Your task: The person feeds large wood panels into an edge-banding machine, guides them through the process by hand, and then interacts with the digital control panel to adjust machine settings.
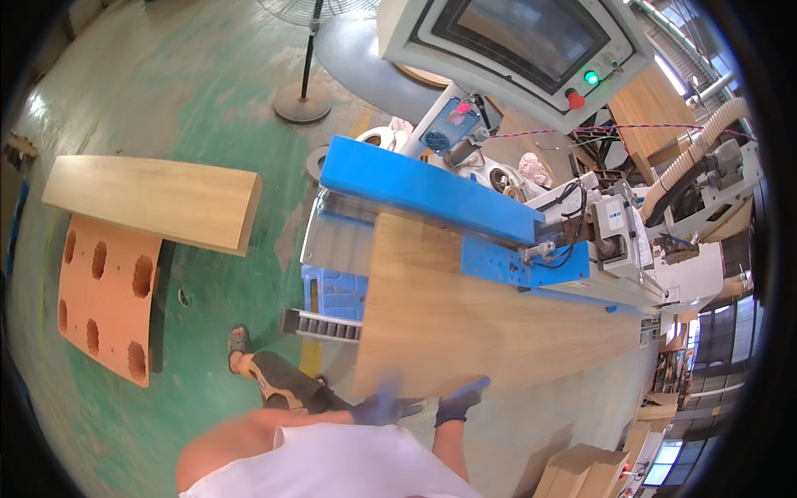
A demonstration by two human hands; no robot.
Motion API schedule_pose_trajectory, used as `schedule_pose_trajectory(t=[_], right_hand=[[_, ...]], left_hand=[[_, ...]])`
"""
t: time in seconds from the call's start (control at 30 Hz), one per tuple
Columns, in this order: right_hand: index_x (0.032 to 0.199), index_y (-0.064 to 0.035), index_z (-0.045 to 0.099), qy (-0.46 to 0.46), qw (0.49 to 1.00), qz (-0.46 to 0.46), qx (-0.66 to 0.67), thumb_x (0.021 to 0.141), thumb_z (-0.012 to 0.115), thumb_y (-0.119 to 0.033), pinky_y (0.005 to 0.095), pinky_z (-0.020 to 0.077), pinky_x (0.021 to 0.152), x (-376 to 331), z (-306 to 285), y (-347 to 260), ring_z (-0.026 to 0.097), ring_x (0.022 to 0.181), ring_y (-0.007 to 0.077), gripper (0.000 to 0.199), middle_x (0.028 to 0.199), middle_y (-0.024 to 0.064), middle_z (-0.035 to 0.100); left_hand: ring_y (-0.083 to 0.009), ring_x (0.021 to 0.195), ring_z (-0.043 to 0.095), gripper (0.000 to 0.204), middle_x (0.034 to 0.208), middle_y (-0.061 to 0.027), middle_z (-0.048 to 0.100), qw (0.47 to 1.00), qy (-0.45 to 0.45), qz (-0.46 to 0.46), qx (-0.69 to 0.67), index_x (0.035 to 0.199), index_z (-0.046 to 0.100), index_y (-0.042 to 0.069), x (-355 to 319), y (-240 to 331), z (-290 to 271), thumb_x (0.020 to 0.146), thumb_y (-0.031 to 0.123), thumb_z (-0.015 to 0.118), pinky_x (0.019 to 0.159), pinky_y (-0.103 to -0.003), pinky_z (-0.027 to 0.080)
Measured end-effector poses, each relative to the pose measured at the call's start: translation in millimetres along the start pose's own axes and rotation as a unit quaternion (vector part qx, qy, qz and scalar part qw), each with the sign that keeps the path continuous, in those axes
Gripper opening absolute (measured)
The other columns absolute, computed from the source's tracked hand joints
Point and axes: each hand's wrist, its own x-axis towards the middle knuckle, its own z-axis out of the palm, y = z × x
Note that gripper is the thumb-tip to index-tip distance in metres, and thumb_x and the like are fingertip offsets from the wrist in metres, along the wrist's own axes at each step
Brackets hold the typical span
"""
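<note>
A large wood-grain board [498, 332] lies flat in front of me, its far edge under the blue beam of a machine [432, 187]. At its near edge is my right hand [459, 402], in a dark blue glove. Its fingers are stretched out along that edge, on or right beside the board. My left hand [378, 405], gloved alike, is near the board's near left corner. Motion smears its fingers, so I cannot make out whether it touches the board.
Left of me, a stack of wood-grain panels [149, 199] rests on an orange support with holes [108, 290]. A roller bar [324, 324] and a blue crate [334, 292] are beside the board. A control screen [519, 37] hangs over the far side; cut boards [581, 473] are at lower right.
</note>
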Motion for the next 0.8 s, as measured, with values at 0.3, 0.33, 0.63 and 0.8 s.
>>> schedule_pose_trajectory(t=[0.3,0.33,0.63,0.8], right_hand=[[0.114,-0.0028,0.052,0.034,0.962,-0.126,-0.241,0.089,0.042,-0.039,0.0341,0.0418,0.085,170.7,-111.3,-35.3,0.053,0.097,0.0196,0.045,0.109,0.008,0.056],[0.114,-0.003,0.052,0.06,0.945,-0.117,-0.298,0.09,0.041,-0.035,0.0334,0.0417,0.087,174.3,-106.2,-46.8,0.053,0.098,0.0187,0.042,0.109,0.008,0.056],[0.118,0.002,0.045,-0.009,0.891,-0.136,-0.432,0.087,0.045,-0.036,0.0351,0.0403,0.09,60.8,-54.7,91.2,0.05,0.104,0.0254,0.049,0.114,0.0165,0.051],[0.121,0.0052,0.04,-0.272,0.766,-0.009,-0.583,0.085,0.048,-0.039,0.0366,0.0394,0.091,-87.1,56.6,322.9,0.049,0.106,0.0303,0.057,0.117,0.0218,0.048]], left_hand=[[-0.0229,0.105,0.052,0.039,0.115,-0.0091,0.053,0.944,-0.202,0.076,0.249,0.12,0.047,0.008,111.8,-52.7,-54.7,0.089,0.03,0.048,0.088,-0.034,0.042],[-0.0215,0.102,0.054,0.035,0.11,-0.0091,0.056,0.902,-0.159,0.104,0.387,0.116,0.052,0.007,122.4,-47.7,-69.8,0.088,0.028,0.05,0.087,-0.032,0.043],[-0.0166,0.069,0.055,0.031,0.084,-0.0045,0.059,0.961,0.213,0.164,0.064,0.099,0.057,0.009,-13.2,160.2,-405.1,0.086,0.034,0.045,0.056,-0.027,0.044],[-0.0111,0.041,0.027,0.041,0.049,0.0038,0.027,0.885,0.372,0.278,-0.048,0.054,0.031,0.019,-97.5,342.3,-542.1,0.083,0.037,0.055,0.04,-0.028,0.02]])
